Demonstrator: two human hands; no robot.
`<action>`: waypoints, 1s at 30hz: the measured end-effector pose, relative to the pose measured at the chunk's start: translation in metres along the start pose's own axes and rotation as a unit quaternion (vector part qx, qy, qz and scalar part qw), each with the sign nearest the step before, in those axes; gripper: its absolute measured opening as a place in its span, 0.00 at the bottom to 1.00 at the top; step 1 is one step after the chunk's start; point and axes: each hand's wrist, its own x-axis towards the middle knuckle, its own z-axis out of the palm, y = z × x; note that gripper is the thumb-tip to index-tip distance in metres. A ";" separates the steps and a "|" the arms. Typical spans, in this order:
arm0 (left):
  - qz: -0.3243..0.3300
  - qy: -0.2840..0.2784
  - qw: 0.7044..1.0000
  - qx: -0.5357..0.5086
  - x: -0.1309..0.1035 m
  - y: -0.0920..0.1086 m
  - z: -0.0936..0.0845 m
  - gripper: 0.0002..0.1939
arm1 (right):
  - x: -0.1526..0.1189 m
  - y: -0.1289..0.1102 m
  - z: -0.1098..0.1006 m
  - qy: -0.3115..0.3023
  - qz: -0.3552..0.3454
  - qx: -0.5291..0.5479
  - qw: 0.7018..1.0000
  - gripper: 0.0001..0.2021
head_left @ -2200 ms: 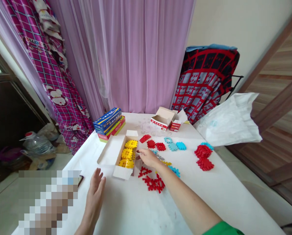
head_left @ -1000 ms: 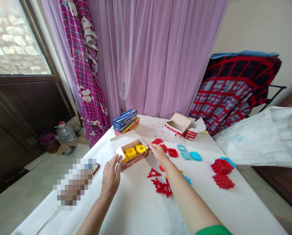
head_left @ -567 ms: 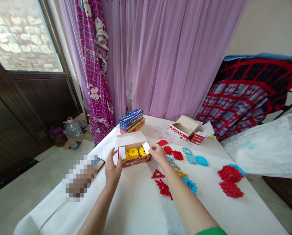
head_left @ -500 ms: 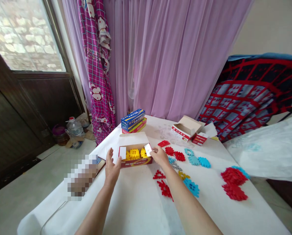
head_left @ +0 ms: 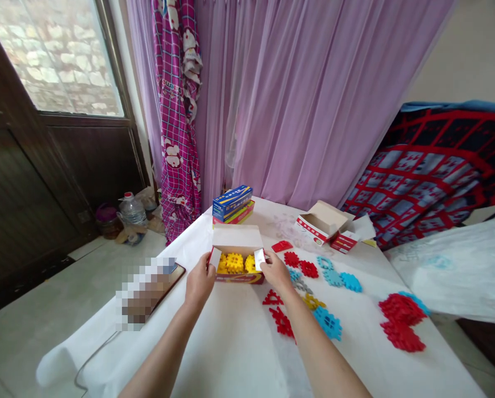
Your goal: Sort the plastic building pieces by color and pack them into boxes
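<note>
An open red box point(head_left: 239, 278) stands on the white-covered table, its lid raised at the back and its side flaps up. Yellow toy pieces point(head_left: 234, 263) lie inside it. My left hand point(head_left: 201, 278) pinches the box's left end at the flap. At the right end, my right hand point(head_left: 275, 271) has the white right flap point(head_left: 259, 260) between thumb and fingers. Red pieces point(head_left: 308, 269) and a blue piece point(head_left: 327, 323) lie to the right of my right hand.
Behind the box sits a stack with a blue box point(head_left: 232, 203) on top. An open carton point(head_left: 319, 222) is at the back right. Red stacked pieces point(head_left: 402, 309) lie near the right edge. A phone-like device point(head_left: 175, 273) lies at left, with a cable running below.
My left hand has closed from an open pose onto the box's left end. My right hand stays at the right flap. The view has shifted slightly, moving the scene rightward.
</note>
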 end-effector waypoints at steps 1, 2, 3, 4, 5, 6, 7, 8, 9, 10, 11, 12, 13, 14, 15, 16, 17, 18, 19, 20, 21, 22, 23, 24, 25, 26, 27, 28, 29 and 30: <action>-0.001 -0.007 1.000 0.004 0.007 0.002 -0.001 0.24 | 0.000 -0.001 -0.001 0.003 0.009 -0.018 1.000 0.22; -0.001 -0.016 1.000 0.005 0.015 0.004 -0.002 0.23 | 0.001 -0.003 -0.002 0.004 0.017 -0.033 0.999 0.21; -0.002 -0.026 1.000 0.003 0.023 0.005 -0.002 0.23 | 0.001 -0.004 -0.003 0.003 0.024 -0.045 0.999 0.21; -0.003 -0.036 0.999 -0.001 0.031 0.006 -0.003 0.22 | 0.002 -0.005 -0.004 0.001 0.029 -0.054 0.998 0.21; -0.006 -0.046 0.999 -0.007 0.038 0.007 -0.003 0.22 | 0.003 -0.005 -0.005 -0.003 0.033 -0.057 0.998 0.21; -0.009 -0.055 0.998 -0.018 0.043 0.007 -0.003 0.22 | 0.004 -0.005 -0.006 -0.007 0.034 -0.053 0.998 0.22; -0.012 -0.065 0.997 -0.032 0.047 0.006 -0.003 0.23 | 0.004 -0.004 -0.007 -0.014 0.034 -0.038 0.999 0.23; -0.015 -0.076 0.996 -0.050 0.049 0.005 -0.002 0.23 | 0.004 -0.003 -0.008 -0.025 0.030 -0.009 0.999 0.24; -0.019 -0.087 0.994 -0.071 0.049 0.003 -0.002 0.24 | 0.004 -0.002 -0.009 -0.037 0.022 0.031 0.999 0.25; -0.023 -0.098 0.991 -0.093 0.049 0.001 -0.001 0.25 | 0.003 -0.001 -0.009 -0.051 0.012 0.075 0.996 0.25; -0.028 -0.107 0.987 -0.115 0.048 0.000 -0.002 0.27 | 0.003 -0.001 -0.010 -0.062 0.003 0.117 0.991 0.26; -0.034 -0.114 0.984 -0.135 0.048 -0.001 -0.002 0.28 | 0.004 -0.001 -0.010 -0.070 -0.005 0.154 0.986 0.25; -0.041 -0.117 0.980 -0.154 0.048 -0.001 -0.003 0.28 | 0.005 -0.001 -0.011 -0.074 -0.010 0.183 0.980 0.24; -0.048 -0.119 0.977 -0.170 0.049 0.000 -0.004 0.29 | 0.006 -0.001 -0.011 -0.074 -0.011 0.205 0.976 0.22; -0.054 -0.120 0.974 -0.185 0.051 0.001 -0.005 0.29 | 0.009 -0.002 -0.011 -0.071 -0.005 0.221 0.973 0.21; -0.061 -0.120 0.971 -0.199 0.054 0.002 -0.006 0.30 | 0.013 -0.003 -0.012 -0.069 0.003 0.236 0.969 0.20; -0.069 -0.120 0.967 -0.212 0.059 0.003 -0.007 0.30 | 0.017 -0.003 -0.013 -0.069 0.010 0.250 0.966 0.20; -0.077 -0.122 0.964 -0.224 0.064 0.004 -0.008 0.30 | 0.022 -0.003 -0.014 -0.071 0.021 0.263 0.962 0.21; -0.087 -0.123 0.960 -0.236 0.069 0.004 -0.010 0.30 | 0.027 -0.003 -0.015 -0.072 0.037 0.274 0.958 0.22; -0.097 -0.123 0.957 -0.246 0.075 0.004 -0.011 0.30 | 0.032 -0.001 -0.017 -0.069 0.054 0.281 0.956 0.24; -0.108 -0.120 0.953 -0.256 0.080 0.003 -0.014 0.30 | 0.037 0.002 -0.020 -0.065 0.069 0.286 0.954 0.25; -0.117 -0.115 0.950 -0.265 0.085 0.002 -0.017 0.29 | 0.041 0.005 -0.023 -0.058 0.083 0.288 0.952 0.27; -0.126 -0.108 0.948 -0.273 0.088 -0.001 -0.020 0.29 | 0.044 0.009 -0.027 -0.051 0.097 0.290 0.951 0.28; -0.133 -0.099 0.946 -0.279 0.091 -0.004 -0.025 0.29 | 0.048 0.013 -0.030 -0.048 0.107 0.291 0.950 0.28; -0.139 -0.090 0.945 -0.283 0.093 -0.008 -0.030 0.29 | 0.050 0.018 -0.034 -0.047 0.110 0.285 0.951 0.28; -0.143 -0.082 0.945 -0.283 0.094 -0.012 -0.035 0.28 | 0.053 0.022 -0.038 -0.046 0.110 0.271 0.955 0.28; -0.147 -0.074 0.946 -0.281 0.095 -0.016 -0.040 0.27 | 0.057 0.025 -0.042 -0.042 0.107 0.251 0.961 0.28; -0.149 -0.067 0.947 -0.275 0.096 -0.020 -0.045 0.26 | 0.060 0.027 -0.045 -0.035 0.101 0.228 0.968 0.27; -0.149 -0.061 0.950 -0.266 0.097 -0.022 -0.049 0.26 | 0.065 0.028 -0.049 -0.027 0.091 0.205 0.974 0.25; -0.145 -0.057 0.954 -0.256 0.099 -0.023 -0.053 0.25 | 0.070 0.027 -0.052 -0.018 0.078 0.185 0.979 0.23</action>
